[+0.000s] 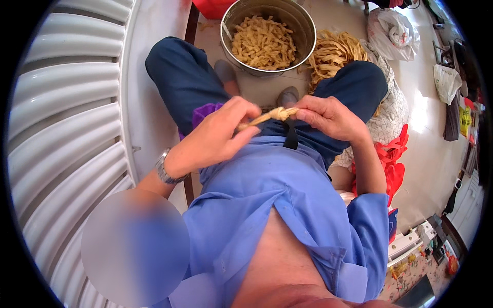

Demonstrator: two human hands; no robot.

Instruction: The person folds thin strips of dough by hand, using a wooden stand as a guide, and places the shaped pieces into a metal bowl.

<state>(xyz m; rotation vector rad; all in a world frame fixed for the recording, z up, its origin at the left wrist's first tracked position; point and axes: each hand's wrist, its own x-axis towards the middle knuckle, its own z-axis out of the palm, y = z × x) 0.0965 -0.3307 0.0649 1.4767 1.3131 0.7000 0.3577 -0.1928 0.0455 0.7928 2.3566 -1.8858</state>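
Between my hands, above my lap, a pale tan strip is stretched with a knot in it. My right hand pinches the short end just beside the knot, thumb against fingers. On the other side, my left hand, with a metal watch above it, has its fingers closed around the longer end. Part of that end is hidden by the fingers. Beyond my knees stands a metal bucket holding many short, tan knotted pieces. Long loose tan strips lie heaped to its right, by my right knee.
A white ribbed radiator runs along my left. Purple cloth shows beside my left hand. To my right are a patterned white sack and red straps. A white plastic bag sits at the far right. Something red stands behind the bucket.
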